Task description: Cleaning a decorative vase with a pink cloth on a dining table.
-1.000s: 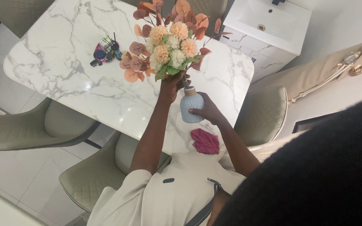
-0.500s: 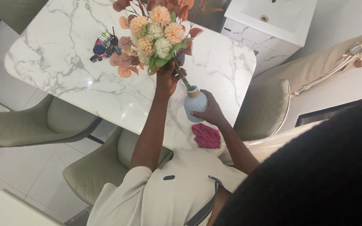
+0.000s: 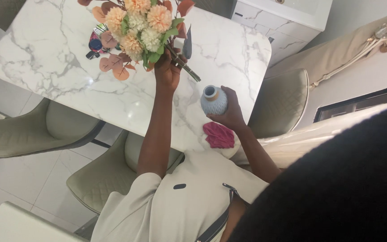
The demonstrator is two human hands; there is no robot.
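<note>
**Bouquet clear of vase, both held**

Left hand (image 3: 167,71) is clenched round the stems of the bouquet (image 3: 139,31), which is raised over the table (image 3: 50,58), stem ends free and just beside the vase mouth. Right hand (image 3: 230,112) grasps the blue vase (image 3: 213,100), which stands on the table near its edge, just above the red cloth (image 3: 219,135). Judgement: keep the vase steadied upright, grip the stems low, and hold the blooms off the small items (image 3: 96,45) behind.

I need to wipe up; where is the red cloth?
The red cloth lies on the marble table's near edge, just below the blue vase in the right hand.
</note>
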